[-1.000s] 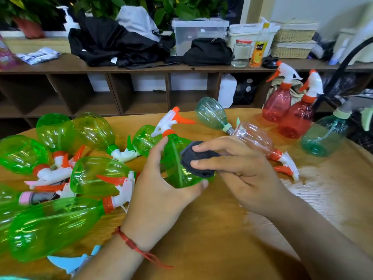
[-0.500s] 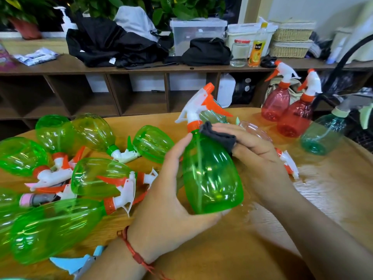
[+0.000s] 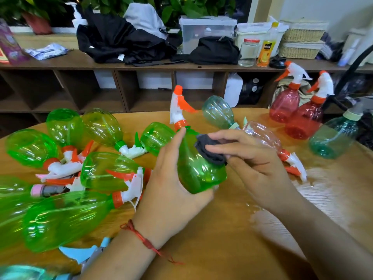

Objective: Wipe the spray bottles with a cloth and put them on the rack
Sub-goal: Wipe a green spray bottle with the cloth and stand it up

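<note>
My left hand (image 3: 171,182) grips a green spray bottle (image 3: 198,170) round its body, holding it nearly upright above the table, its white and orange trigger head (image 3: 177,109) pointing up. My right hand (image 3: 254,164) holds a dark grey cloth (image 3: 210,149) bunched under its fingers and presses it on the bottle's upper right side. Several green spray bottles (image 3: 66,217) lie on their sides at the left. Two red bottles (image 3: 284,104) and a teal bottle (image 3: 333,136) stand upright at the right.
A clear pink bottle (image 3: 268,138) and a teal one (image 3: 218,112) lie behind my right hand on the round wooden table (image 3: 232,239). A low wooden shelf (image 3: 121,85) with clothes, boxes and jars runs along the back. A black curved rack part (image 3: 351,67) shows at far right.
My left hand tipped the green bottle up from lying low to nearly upright, then turned it so the trigger head points away. The cloth moved from the neck down onto the bottle's side.
</note>
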`<state>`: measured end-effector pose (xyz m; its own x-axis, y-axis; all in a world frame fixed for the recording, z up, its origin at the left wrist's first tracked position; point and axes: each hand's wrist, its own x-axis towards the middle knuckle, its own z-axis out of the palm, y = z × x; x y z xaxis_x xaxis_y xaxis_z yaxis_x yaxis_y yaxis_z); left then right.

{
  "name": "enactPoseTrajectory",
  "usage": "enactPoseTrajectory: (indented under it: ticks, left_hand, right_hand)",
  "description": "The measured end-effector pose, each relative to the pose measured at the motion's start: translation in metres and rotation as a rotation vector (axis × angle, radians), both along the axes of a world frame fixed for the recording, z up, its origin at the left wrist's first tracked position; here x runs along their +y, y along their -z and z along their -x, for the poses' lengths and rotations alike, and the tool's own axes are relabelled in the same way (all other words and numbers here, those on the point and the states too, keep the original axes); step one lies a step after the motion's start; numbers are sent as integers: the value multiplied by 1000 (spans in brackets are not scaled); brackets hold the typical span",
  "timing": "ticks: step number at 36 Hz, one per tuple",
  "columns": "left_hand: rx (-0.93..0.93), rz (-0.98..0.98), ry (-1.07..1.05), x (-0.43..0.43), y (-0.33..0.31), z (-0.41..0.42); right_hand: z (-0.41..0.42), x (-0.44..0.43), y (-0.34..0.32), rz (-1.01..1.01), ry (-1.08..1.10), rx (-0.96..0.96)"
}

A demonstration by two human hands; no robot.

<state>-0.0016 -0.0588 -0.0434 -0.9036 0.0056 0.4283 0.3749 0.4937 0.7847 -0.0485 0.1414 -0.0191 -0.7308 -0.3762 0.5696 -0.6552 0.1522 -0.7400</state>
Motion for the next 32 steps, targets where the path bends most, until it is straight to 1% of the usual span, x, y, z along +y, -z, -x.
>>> enactPoseTrajectory:
  ticks: [3,6,8,11,17,20,23,25,29,32]
  left_hand:
    - [-18,-170,-35,-11,0,8]
    - [-17,-247,-37,-13,-4,8]
    - [-13,-260,-7,-13,-5,7]
    - [6,-206,38,-12,-4,7]
    - [-49,-61,199,1,-3,-6]
    - [-61,-41,260,4,-4,-9]
    - [-50,-29,273,0,-4,-7]
    - [-38,25,259,-2,-6,-6]
    - [-10,200,159,-4,-10,-5]
    - [0,236,83,-4,-8,-6]
  right_hand:
    - [-6,-1,0,-95,-5,133]
    - [-9,-3,1,-114,-11,168]
    - [-9,-4,1,-101,-9,173]
    - [-6,-1,-1,-66,-12,118]
    - [4,6,-2,100,-23,-132]
    - [8,9,-3,171,-17,-230]
    - [6,8,-3,172,-3,-223]
    - [5,6,-2,156,-3,-200]
    - [5,4,0,92,-15,-143]
    - [6,4,2,50,-7,-108]
